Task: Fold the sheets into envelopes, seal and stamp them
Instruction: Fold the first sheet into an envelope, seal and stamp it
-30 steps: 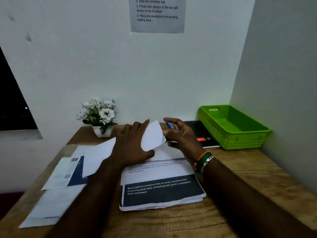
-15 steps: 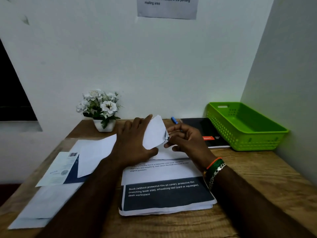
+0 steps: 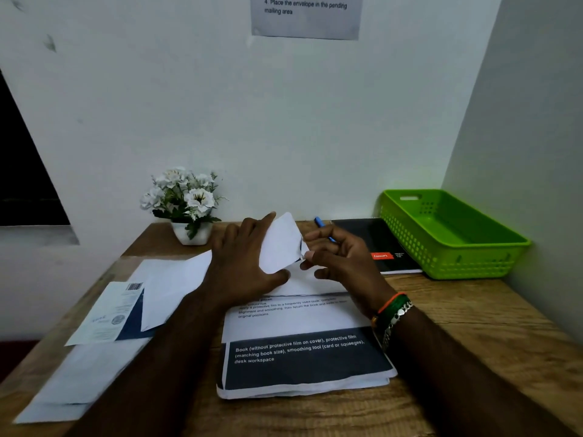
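Note:
A white sheet (image 3: 279, 244) lies on a stack of printed papers (image 3: 303, 357) at the middle of the wooden desk, with one corner folded upward. My left hand (image 3: 243, 266) presses flat on the sheet, fingers spread, and backs the raised flap. My right hand (image 3: 340, 263) pinches the flap's lower right corner between thumb and forefinger. More white sheets and a printed envelope (image 3: 110, 313) lie fanned out to the left. A blue pen (image 3: 323, 227) lies behind my right hand.
A green plastic basket (image 3: 454, 260) stands at the back right against the side wall. A black notebook (image 3: 378, 244) lies beside it. A white pot of flowers (image 3: 189, 209) stands at the back left. An instruction sheet (image 3: 306, 17) hangs on the wall.
The view tilted down and to the left. My right hand closed from open fingers near the flap to a pinch on its corner. The left hand stayed in place.

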`<state>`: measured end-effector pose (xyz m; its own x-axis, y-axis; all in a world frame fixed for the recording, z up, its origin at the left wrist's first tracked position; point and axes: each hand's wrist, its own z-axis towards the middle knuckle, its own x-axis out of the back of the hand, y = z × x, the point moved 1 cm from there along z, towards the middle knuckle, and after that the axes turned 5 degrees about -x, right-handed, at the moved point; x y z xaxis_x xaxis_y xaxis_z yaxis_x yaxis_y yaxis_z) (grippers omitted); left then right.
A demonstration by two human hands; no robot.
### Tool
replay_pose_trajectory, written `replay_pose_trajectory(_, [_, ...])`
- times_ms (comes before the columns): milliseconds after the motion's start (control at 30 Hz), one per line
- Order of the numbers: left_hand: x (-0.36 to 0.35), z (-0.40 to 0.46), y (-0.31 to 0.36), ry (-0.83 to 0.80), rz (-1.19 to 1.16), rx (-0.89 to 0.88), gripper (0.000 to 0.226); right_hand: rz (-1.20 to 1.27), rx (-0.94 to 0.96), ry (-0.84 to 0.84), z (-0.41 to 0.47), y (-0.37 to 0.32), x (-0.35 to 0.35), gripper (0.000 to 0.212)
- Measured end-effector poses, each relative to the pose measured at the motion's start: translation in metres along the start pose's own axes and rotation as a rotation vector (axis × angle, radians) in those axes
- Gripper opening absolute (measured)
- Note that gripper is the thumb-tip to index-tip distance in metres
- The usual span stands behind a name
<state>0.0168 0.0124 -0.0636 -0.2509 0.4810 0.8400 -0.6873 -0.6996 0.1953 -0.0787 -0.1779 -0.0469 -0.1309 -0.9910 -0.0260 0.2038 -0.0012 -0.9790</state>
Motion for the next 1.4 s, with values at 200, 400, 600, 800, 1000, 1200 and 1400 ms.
replay_pose_trajectory(200, [0.002, 0.0, 0.002, -0.008, -0.054, 0.022, 0.107, 0.043, -0.053, 0.0, 0.002, 0.001, 0.001, 0.012])
replay_pose_trajectory(400, [0.002, 0.0, 0.003, -0.007, -0.067, 0.035, 0.106, 0.05, -0.073, -0.014, 0.002, 0.002, 0.002, 0.012])
replay_pose_trajectory(600, [0.004, -0.001, 0.006, 0.003, -0.067, 0.015, 0.105, 0.018, -0.123, -0.019, 0.003, 0.006, 0.002, 0.018])
replay_pose_trajectory(800, [0.006, -0.003, 0.012, -0.017, 0.021, -0.062, 0.108, 0.028, -0.146, -0.025, 0.005, 0.008, 0.001, 0.014])
replay_pose_trajectory(1000, [0.008, -0.005, 0.021, -0.035, 0.106, -0.128, 0.109, 0.043, -0.106, 0.011, 0.008, 0.013, 0.002, 0.035])
replay_pose_trajectory(1200, [0.01, -0.006, 0.023, -0.062, 0.21, -0.157, 0.112, -0.016, -0.081, 0.062, 0.012, 0.016, 0.004, 0.049])
replay_pose_trajectory(1400, [0.009, -0.006, 0.024, -0.089, 0.195, -0.156, 0.109, 0.022, -0.072, 0.099, 0.014, 0.019, 0.005, 0.037])
